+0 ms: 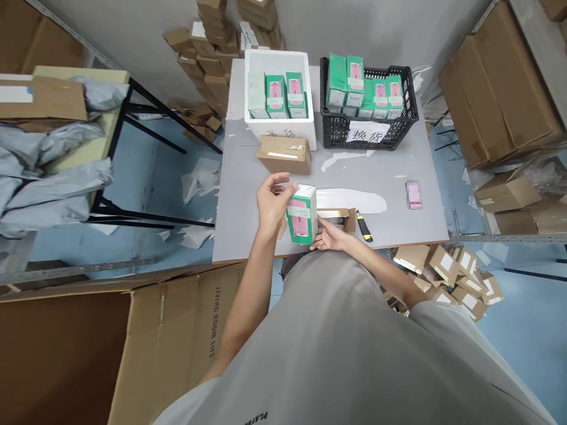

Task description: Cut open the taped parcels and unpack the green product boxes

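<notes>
Near the table's front edge I hold a green and white product box (301, 218) with a pink picture on its face. My left hand (273, 200) grips it at the top, thumb on the upper edge. Low on its right side, my right hand (328, 235) supports it with curled fingers. Behind the box lies an opened cardboard carton (349, 219), partly hidden by it. A black and yellow utility knife (364, 226) rests just right of that carton. Farther back stands a closed brown carton (284, 154) with tape and a white label.
A white foam box (280, 127) and a black plastic crate (325, 127), both with green boxes inside, stand at the table's back. A small pink item (414, 195) lies at the right. Cartons (447, 265) pile on the floor; a large open carton (177, 330) stands at left front.
</notes>
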Action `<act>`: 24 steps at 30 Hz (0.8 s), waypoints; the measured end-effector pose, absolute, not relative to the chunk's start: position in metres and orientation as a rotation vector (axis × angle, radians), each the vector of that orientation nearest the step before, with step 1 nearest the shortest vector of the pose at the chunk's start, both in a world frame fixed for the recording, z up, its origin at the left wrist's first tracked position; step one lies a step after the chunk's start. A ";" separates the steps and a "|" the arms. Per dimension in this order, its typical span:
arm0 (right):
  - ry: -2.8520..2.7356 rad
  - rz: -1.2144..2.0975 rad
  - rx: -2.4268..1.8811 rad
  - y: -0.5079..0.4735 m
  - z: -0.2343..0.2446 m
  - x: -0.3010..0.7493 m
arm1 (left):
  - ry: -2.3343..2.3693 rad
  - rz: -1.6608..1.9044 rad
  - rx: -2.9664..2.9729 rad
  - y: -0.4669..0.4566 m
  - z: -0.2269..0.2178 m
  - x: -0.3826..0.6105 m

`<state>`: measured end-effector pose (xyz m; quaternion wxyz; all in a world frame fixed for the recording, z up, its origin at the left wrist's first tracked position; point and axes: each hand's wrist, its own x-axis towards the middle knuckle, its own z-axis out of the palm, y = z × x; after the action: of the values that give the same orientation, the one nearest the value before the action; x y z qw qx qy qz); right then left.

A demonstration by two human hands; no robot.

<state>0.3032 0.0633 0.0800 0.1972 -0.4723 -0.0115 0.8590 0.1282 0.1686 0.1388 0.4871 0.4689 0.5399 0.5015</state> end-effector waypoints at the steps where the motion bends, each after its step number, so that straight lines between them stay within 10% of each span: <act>1: -0.028 2.369 -1.328 0.065 0.080 0.306 | 1.303 1.233 1.122 0.162 0.139 0.128; 24: -0.553 1.553 -1.203 0.135 0.089 0.334 | 0.926 0.819 0.392 0.044 0.123 0.117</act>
<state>0.3335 0.1354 0.0890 0.5230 -0.5025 -0.2309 0.6486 0.1165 0.0438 0.1226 0.7970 0.1826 0.4314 0.3813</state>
